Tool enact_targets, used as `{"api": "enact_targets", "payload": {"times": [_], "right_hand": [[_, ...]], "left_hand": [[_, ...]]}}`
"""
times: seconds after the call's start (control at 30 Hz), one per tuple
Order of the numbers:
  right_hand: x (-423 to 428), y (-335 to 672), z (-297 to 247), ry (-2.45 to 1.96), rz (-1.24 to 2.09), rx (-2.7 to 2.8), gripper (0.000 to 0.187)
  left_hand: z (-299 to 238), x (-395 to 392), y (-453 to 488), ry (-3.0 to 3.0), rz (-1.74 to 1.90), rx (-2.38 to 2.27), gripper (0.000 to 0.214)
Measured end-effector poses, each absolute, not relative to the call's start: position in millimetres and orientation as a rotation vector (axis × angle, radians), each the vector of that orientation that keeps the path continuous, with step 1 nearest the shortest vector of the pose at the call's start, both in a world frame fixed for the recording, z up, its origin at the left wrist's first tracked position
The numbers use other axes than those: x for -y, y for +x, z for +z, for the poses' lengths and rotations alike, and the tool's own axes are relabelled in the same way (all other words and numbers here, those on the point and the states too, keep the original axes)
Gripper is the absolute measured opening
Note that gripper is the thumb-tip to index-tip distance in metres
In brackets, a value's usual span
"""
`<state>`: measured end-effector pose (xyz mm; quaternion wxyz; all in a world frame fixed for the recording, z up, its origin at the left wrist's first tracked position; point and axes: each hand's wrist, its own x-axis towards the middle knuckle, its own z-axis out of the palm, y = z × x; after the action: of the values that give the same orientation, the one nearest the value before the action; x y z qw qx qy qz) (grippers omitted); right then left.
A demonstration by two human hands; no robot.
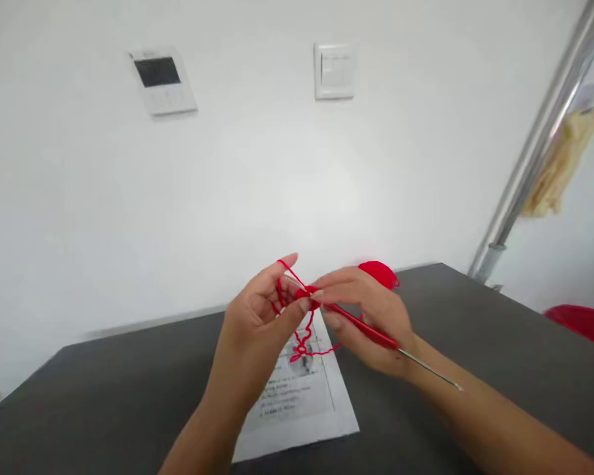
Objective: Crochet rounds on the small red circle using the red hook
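Note:
In the middle of the head view, my left hand (262, 313) pinches a small red crochet piece (307, 298) between thumb and fingers. Red yarn (303, 346) loops over its raised index finger and hangs in a loose tangle below. My right hand (371, 316) is closed around a crochet hook (369, 330) with a red handle and metal ends. The hook's far tip reaches the red piece, where the fingertips of both hands meet. Behind my right hand sits a ball of red yarn (379, 273), partly hidden. Exact stitches are too small to make out.
A printed sheet of paper (307, 412) lies on the dark table (143, 389) beneath my hands. The white wall behind carries a panel with a dark screen (163, 82) and a light switch (334, 71). At right are a metal pole (534, 152) and a red object (581, 324).

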<state>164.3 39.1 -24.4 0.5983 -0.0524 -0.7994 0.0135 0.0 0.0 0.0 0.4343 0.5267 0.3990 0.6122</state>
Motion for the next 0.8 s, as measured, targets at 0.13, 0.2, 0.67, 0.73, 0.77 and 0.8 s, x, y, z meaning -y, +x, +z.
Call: {"api": "enact_targets", "payload": {"times": [0.13,0.2,0.67,0.73,0.77,0.8], "right_hand": [[-41,168,-22,-0.156,-0.050,1.862,0.015],[-42,171,-21,-0.165,-0.106,1.896,0.016],[-41,176,-16,-0.045,0.030,1.942,0.019],[-42,177,-15,-0.052,0.094,1.940,0.018],[-42,178,-15,-0.062,0.127,1.944,0.016],[-42,179,-15,-0.072,0.160,1.951,0.015]], "left_hand": [[-2,2,-6,1.348,1.455,-0.929,0.067],[-3,0,-10,1.364,1.385,-0.900,0.070],[8,3,-17,1.451,1.389,-0.979,0.055],[8,2,-18,1.468,1.397,-0.950,0.052],[7,2,-18,1.471,1.400,-0.939,0.051],[7,1,-19,1.472,1.405,-0.934,0.050]]}}
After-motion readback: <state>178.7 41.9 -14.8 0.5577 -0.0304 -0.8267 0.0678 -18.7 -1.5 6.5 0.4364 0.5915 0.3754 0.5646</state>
